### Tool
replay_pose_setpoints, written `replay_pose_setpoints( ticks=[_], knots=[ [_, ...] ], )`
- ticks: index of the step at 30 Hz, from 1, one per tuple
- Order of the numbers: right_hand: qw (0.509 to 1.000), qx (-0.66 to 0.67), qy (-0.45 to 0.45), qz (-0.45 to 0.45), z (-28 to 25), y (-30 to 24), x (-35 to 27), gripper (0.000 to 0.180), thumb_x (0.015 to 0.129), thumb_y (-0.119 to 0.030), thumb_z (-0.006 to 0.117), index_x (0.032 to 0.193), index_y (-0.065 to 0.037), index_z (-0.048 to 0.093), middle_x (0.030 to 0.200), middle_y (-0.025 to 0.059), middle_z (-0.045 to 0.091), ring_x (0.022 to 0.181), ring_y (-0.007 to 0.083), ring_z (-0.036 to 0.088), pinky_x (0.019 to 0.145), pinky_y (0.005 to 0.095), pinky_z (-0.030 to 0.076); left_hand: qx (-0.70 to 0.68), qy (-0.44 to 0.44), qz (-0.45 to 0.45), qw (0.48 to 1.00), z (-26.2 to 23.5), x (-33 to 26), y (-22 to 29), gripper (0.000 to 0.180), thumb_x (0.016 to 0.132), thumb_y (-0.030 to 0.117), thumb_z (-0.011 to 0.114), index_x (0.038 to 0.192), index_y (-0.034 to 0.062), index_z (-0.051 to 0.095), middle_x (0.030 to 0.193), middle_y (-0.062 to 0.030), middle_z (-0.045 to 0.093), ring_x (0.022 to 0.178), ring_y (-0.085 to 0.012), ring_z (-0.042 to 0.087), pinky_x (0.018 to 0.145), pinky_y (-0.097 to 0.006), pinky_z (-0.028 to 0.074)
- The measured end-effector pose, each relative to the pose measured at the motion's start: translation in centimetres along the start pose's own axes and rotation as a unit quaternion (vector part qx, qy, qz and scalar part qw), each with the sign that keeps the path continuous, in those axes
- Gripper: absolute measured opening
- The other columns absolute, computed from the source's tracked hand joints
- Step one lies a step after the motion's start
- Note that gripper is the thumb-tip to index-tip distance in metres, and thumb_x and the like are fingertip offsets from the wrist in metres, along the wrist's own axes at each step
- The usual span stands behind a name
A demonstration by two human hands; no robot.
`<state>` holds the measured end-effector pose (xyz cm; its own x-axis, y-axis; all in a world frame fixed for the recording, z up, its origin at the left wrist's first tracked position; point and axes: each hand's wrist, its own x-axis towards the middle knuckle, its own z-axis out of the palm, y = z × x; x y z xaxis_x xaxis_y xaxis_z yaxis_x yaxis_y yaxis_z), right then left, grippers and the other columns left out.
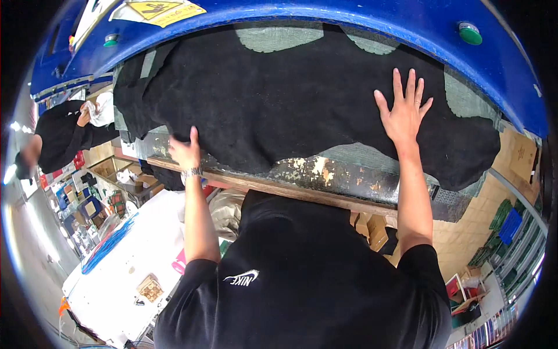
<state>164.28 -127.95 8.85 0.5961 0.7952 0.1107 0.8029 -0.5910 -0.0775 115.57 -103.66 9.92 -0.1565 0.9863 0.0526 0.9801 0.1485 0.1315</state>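
Observation:
A large black hide [290,99] with an irregular outline, like suede leather, lies spread over a pale greenish worn board [354,156]. My right hand [404,116] rests flat on its right part, fingers spread. By the hide's near edge, toward the left, is my left hand [185,154]. Its thumb stands apart from the fingers, which are slightly blurred, and no held thing shows in it. Folds run through the hide at its left end, and its right end reaches the board's edge.
A blue machine beam [372,20] with green buttons [469,33] arches along the far side. A wooden strip [279,185] borders the bench in front of me. At left, another person [64,134] holds white material near a white table [128,256]. Cardboard [520,154] stands at right.

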Motion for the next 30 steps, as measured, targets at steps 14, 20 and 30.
replay_pose_setpoints(
  ticks=[14,20,30],
  knots=[
    [0.999,0.033,-0.019,-0.016,-1.5,0.3,0.6,0.074,0.093,-0.058,0.056,0.156,-0.026,0.033,0.165,0.0133,0.019,0.151,0.0402,0.016,0.111,0.0736,0.013,-0.259,-0.140,-0.042,0.955,-0.1,2.4,-3.3,0.027,0.088,0.022,0.077,0.090,0.0017,0.060,0.070,-0.0064,0.059,0.058,-0.0179,0.060,0.054,-0.034,0.052],
    [0.993,0.115,0.021,-0.009,-6.8,-9.2,0.8,0.078,0.088,-0.054,0.065,0.151,-0.017,0.038,0.156,0.0206,0.031,0.143,0.0465,0.025,0.103,0.0768,0.023,-0.091,0.068,0.295,0.949,-4.8,-2.8,7.1,0.038,0.083,0.021,0.076,0.116,0.0068,0.063,0.115,-0.0169,0.060,0.108,-0.0386,0.056,0.093,-0.047,0.047],
    [0.988,0.120,-0.002,-0.098,-1.1,-8.3,-2.8,0.070,0.088,-0.063,0.057,0.147,-0.024,0.049,0.160,0.0081,0.033,0.148,0.0347,0.025,0.116,0.0631,0.017,0.002,-0.086,0.481,0.872,0.3,-10.5,15.9,0.057,0.096,0.041,0.057,0.149,0.0259,0.045,0.162,-0.0065,0.029,0.150,-0.0332,0.022,0.114,-0.069,0.013]
  ],
)
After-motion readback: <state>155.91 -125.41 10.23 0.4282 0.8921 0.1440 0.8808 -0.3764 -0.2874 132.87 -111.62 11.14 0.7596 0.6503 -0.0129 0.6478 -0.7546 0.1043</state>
